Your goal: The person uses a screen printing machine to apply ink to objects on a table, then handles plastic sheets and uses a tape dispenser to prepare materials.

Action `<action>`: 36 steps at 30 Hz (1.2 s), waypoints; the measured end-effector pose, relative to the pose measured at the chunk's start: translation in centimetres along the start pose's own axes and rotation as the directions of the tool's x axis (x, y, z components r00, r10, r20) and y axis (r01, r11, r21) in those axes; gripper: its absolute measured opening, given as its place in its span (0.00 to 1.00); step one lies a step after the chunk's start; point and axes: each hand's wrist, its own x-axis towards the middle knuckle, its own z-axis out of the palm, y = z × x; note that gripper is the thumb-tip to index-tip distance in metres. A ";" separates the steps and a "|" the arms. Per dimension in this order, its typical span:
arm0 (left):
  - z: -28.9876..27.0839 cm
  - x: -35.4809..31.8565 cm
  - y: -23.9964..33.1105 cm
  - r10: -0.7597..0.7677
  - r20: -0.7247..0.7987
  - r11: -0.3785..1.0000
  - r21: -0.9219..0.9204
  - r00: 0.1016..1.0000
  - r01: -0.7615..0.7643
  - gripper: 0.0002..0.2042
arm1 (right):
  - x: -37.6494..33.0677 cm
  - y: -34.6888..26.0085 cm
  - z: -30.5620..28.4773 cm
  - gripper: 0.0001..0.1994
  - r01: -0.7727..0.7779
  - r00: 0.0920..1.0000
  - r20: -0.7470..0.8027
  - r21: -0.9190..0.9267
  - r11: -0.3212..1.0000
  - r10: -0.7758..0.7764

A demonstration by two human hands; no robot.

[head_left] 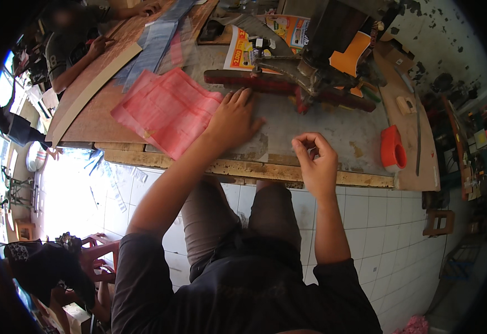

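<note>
Left grip [233,118] lies loosely spread beside the red bar [274,83], red sheet [168,111] to its left; a dropping bar could pinch it! Right grip [318,161] curls, contents unclear.

Pinkish-red sheet [171,108] with paler streaks

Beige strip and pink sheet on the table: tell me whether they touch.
Apart. The head view shows it plainly: bare brown tabletop lies between the beige strip and the left corner of the pink sheet.
</note>
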 end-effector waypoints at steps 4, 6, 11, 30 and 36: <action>-0.2 0.2 -0.4 -0.033 0.049 0.999 -0.037 0.998 0.035 0.33 | 0.1 0.8 -0.2 0.05 -0.015 1.000 0.020 -0.008 1.000 0.015; -0.2 0.0 -0.6 -0.021 0.031 0.999 -0.036 0.999 0.022 0.33 | 0.7 0.9 0.0 0.05 -0.049 0.998 0.042 0.014 0.999 0.049; 0.8 -0.5 -1.0 -0.006 -0.033 1.000 0.002 0.999 0.006 0.32 | 2.8 1.7 1.5 0.06 -0.023 0.997 0.080 0.053 0.998 0.019; 1.9 -0.7 -0.5 -0.112 -0.065 0.993 0.025 0.992 0.114 0.34 | 12.1 4.1 10.0 0.12 -0.121 0.991 0.022 -0.227 0.966 0.130; 1.8 -0.5 -0.3 -0.138 -0.059 0.990 -0.012 0.989 0.137 0.32 | 13.2 5.1 10.8 0.12 -0.148 0.988 -0.004 -0.357 0.922 0.157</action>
